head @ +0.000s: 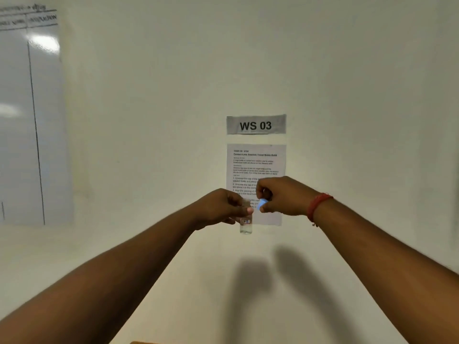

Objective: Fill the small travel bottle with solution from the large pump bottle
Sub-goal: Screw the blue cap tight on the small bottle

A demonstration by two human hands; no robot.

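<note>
Your 2 forearms come up from the bottom corners, both bare from the frame's edge to the wrist, with no sleeves showing. Your left hand (219, 207) wears nothing: no ring, watch or band is visible on it. Your right hand (283, 196) is bare too. Just behind it, around your right wrist, you wear 1 red thread band (317, 204), wound in several strands, with a short loose end hanging at its lower edge.

Travel bottle (246, 225) left of cap (262, 204) — both before instruction sheet (255, 165), under sign (256, 124).
</note>
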